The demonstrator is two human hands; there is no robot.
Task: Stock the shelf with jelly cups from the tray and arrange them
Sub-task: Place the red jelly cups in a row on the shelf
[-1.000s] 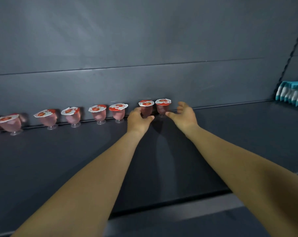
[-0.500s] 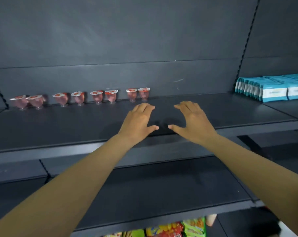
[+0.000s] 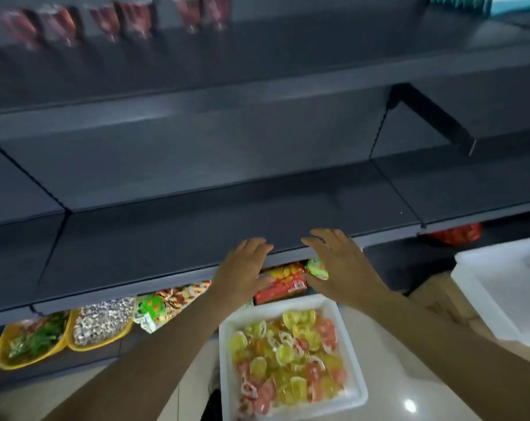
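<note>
A white foam tray (image 3: pixel 353 393) sits low in front of me, filled with several yellow and red jelly cups (image 3: pixel 288 357). My left hand (image 3: pixel 242 270) and my right hand (image 3: pixel 338 265) hover above the tray's far edge, palms down, fingers spread, holding nothing. A blurred row of several red jelly cups (image 3: pixel 130 19) stands at the back of the dark upper shelf (image 3: pixel 257 71), far above both hands.
An unstocked dark shelf (image 3: pixel 196 232) lies between the upper shelf and the hands. Under it are snack packets (image 3: pixel 283 282) and yellow baskets (image 3: pixel 102 325) of sweets. A second white foam tray (image 3: pixel 506 305) sits at the right. Teal boxes (image 3: pixel 461 1) show at top right.
Both hands have let go of the red cups and drawn back and down from the upper shelf to above the tray. The view has tilted down, bringing tray and lower shelves into sight.
</note>
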